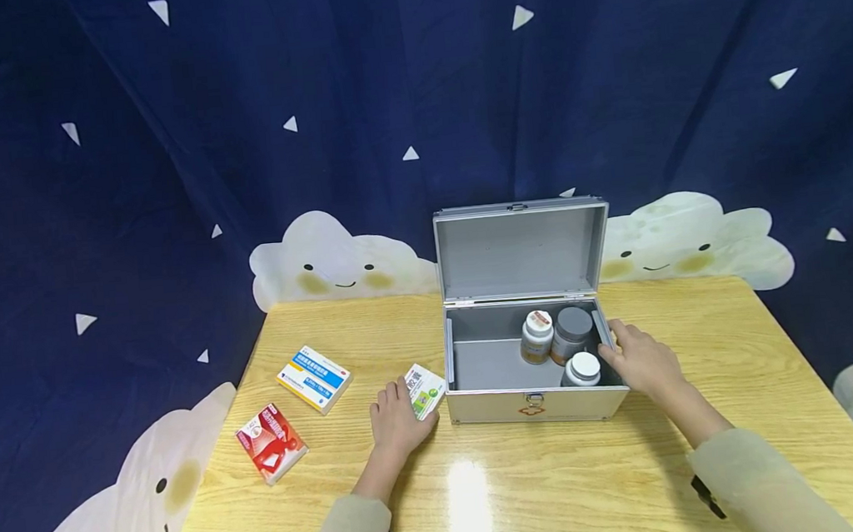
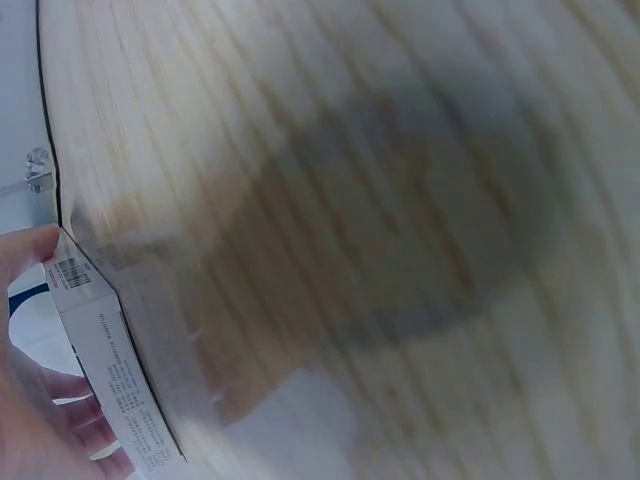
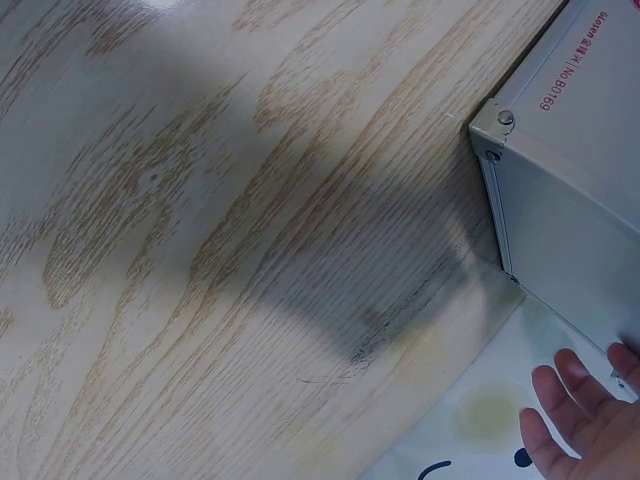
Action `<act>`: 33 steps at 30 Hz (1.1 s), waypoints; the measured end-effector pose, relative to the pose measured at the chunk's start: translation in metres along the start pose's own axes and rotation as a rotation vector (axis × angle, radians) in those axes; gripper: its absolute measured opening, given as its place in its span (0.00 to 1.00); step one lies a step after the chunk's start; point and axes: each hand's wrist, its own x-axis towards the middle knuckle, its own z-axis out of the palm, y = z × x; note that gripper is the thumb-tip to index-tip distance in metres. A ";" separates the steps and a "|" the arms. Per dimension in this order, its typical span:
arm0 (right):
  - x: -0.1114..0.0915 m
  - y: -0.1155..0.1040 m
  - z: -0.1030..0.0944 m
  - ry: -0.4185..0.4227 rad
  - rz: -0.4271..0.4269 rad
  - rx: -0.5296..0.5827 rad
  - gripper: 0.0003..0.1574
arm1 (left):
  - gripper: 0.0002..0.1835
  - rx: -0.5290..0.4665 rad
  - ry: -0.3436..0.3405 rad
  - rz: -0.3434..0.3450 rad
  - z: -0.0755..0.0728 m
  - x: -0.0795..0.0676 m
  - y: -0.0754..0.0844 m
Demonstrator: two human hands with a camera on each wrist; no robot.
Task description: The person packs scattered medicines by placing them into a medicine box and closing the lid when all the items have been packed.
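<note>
I have the left grip [image 1: 396, 423] clamped on a flat white-and-green cardboard box [image 1: 426, 390] at the grained wooden desk [image 1: 563, 476], just beside the left wall of a smooth silver metal case [image 1: 483, 407]. My right grip [image 1: 646, 361] is loosely apart at the case's right rim. The hinged lid [image 1: 519, 254] stands raised; inside I see three rounded bottles [image 1: 536, 347], two white-capped, one grey-capped. A red carton [image 1: 271, 443] and a blue-and-white carton [image 1: 315, 379] lie farther left.

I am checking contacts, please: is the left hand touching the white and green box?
Touching: in the left wrist view, the left hand has its thumb against the white and green box.
</note>
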 end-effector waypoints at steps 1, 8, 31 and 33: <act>0.000 0.000 0.000 0.000 0.000 0.000 0.32 | 0.47 -0.004 0.000 -0.001 0.000 0.000 0.000; -0.001 0.000 0.000 0.002 -0.014 -0.010 0.32 | 0.46 -0.017 0.012 -0.001 0.000 0.001 -0.001; -0.001 -0.001 -0.001 -0.014 -0.004 -0.018 0.35 | 0.45 -0.080 0.183 0.016 -0.026 0.012 0.000; -0.002 -0.001 -0.001 -0.011 -0.006 -0.017 0.35 | 0.45 -0.097 0.207 0.019 -0.031 0.014 0.001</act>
